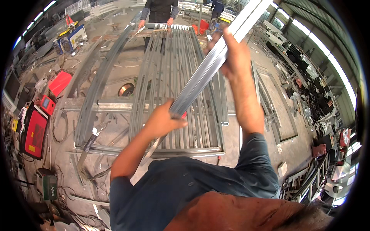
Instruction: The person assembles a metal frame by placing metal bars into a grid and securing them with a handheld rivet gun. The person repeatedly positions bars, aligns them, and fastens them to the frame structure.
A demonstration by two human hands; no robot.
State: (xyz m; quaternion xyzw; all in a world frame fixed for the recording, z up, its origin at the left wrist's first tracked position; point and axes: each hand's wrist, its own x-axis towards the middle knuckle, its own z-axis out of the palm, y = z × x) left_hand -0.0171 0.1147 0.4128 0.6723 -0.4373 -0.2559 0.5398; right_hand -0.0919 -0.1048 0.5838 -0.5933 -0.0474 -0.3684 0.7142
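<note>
A long, shiny metal profile [204,73] slants up to the right across my view, raised above a metal frame with several parallel bars [148,88]. My right hand [236,56] is closed around it towards its upper part. At its lower end my left hand [163,119] grips the profile, the thumb pointing right and most fingers hidden. A small bit of red shows beside that end; I cannot make out what it is. The frame's near rail [189,153] lies just in front of my body.
A person [160,13] stands at the frame's far end, both hands at its edge. Left are a red machine [35,133], cables and a welding torch-like tool [91,140]. A wire spool [125,89] sits beneath the frame. Scrap metal [304,81] piles up at right.
</note>
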